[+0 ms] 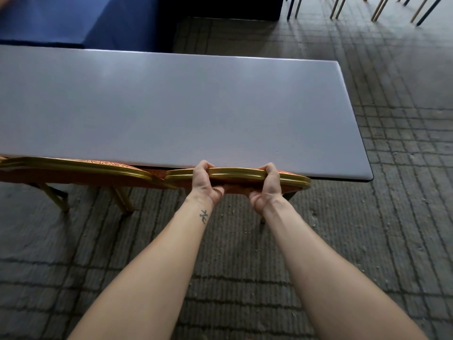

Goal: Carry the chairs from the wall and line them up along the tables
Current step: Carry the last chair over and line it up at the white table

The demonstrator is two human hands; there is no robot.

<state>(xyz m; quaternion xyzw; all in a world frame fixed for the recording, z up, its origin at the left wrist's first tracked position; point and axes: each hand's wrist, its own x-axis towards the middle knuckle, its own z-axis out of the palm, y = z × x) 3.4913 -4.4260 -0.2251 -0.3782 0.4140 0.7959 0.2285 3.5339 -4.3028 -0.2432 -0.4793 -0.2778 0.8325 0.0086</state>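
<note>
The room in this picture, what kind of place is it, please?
Probably a banquet or function hall. A long plain table has gold-framed banquet chairs lined along it, the floor is patterned carpet, and many more chair legs stand at the back.

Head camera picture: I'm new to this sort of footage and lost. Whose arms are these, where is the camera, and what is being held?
There is no machine here. A person wears a wide-angle camera on the head, looking forward and down, so you see their own two bare arms. The left hand and right hand both grip the gold top rail of a chair pushed up to a long pale table. Another chair already stands beside it on the left. Nothing lies on the tabletop. Farther off are a blue-covered table and more chair legs.
</note>
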